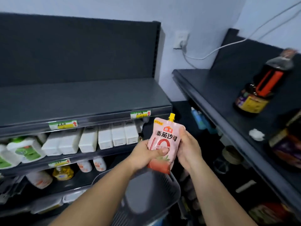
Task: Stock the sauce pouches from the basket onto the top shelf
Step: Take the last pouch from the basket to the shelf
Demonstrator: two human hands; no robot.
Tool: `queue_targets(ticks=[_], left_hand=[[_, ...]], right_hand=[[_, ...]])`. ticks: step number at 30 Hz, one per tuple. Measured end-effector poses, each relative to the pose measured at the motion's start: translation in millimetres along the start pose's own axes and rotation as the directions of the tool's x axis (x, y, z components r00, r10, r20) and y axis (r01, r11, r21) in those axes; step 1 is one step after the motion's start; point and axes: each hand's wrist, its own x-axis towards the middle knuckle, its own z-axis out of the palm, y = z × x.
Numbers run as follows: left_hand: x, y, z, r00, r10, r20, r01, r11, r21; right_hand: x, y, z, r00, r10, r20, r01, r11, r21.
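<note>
Holding noted: sauce pouch [164,136] gripped by both hands, just above the grey basket [156,190], clear of the shelving.
- Left hand [145,154] clasps the lower left edge, thumb pressed across the front.
- Right hand [187,147] wraps the right edge, fingers curled behind.
- Long axis near upright, leaning slightly right, yellow cap [171,116] uppermost, printed face toward the camera.

Key relation: top shelf [81,97] lies up and to the left of the pouch, nearer the left hand. Judgement: placing calls for a lift up and leftward over the shelf lip.

Writing: pouch reads 海天 in a red badge, then 番茄沙司 in large dark characters, with a big red "0" below. Small print is too blurred to read.

Shelf labels [63,124] show red arrows, text unreadable. White boxes [105,137] sit on the shelf beneath. A dark bottle [260,88] stands on the side shelf, well apart.
</note>
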Motion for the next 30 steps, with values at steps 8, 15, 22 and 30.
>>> queue_targets(ticks=[8, 15, 22, 30], left_hand=[[5, 90, 105, 0.978, 0.209, 0.005, -0.209, 0.978, -0.024], [-27, 136, 219, 0.932, 0.329, 0.151, -0.326, 0.944, -0.045], [-97, 133, 354, 0.875, 0.363, 0.321, -0.352, 0.931, -0.095], [-207, 90, 504, 0.722, 0.334, 0.606, -0.324, 0.937, -0.130]], right_hand=[[-66, -85, -53, 0.975, 0.024, 0.219, 0.027, 0.974, -0.227], [-144, -181, -107, 0.971, -0.208, 0.120, 0.235, 0.924, -0.300], [-283, -232, -190, 0.930, -0.363, -0.059, 0.308, 0.856, -0.416], [-465, -249, -286, 0.841, -0.477, -0.254, 0.299, 0.802, -0.517]])
